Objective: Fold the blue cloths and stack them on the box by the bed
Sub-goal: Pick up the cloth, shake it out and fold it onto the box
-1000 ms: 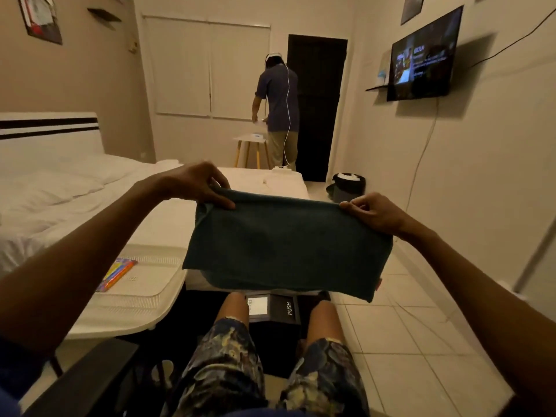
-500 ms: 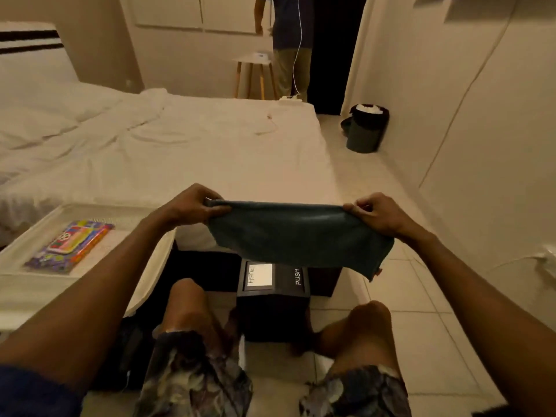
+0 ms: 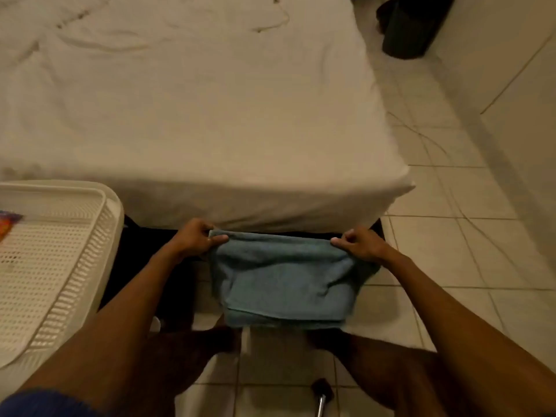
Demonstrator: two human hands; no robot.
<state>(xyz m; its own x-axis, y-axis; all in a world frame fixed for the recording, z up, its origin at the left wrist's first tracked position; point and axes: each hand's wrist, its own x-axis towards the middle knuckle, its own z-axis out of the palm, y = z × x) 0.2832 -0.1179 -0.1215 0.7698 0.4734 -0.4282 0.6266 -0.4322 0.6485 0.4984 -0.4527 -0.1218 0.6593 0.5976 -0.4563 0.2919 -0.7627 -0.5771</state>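
Head view, looking steeply down: both hands hold a folded blue cloth [image 3: 282, 281] low over the floor, just in front of the near edge of the bed [image 3: 210, 115]. The left hand [image 3: 195, 239] is pinched shut on the cloth's far left corner, thumb on top; the right hand [image 3: 358, 245] is closed the same way on the far right corner. The cloth hangs or lies toward the person from that held edge, and layered edges at its near side suggest it is already folded at least once. Whatever it rests on is hidden beneath it; I cannot tell whether the box is there, or whether the cloth touches anything yet.

By my reading, the step in hand is setting the folded cloth down as part of the stack. The next move would call for lowering it flat, keeping the layers aligned, then letting go of both corners together so nothing slides.

The cloth looks like soft terry, thick, dull teal-blue, limp, with rounded folds. The bed's sheet is pale and wrinkled, its corner rounded. At the left stands a white plastic tray [image 3: 60, 266] with a perforated lattice floor and raised rim. The floor [image 3: 451, 251] is pale glossy tile with thin grout lines.
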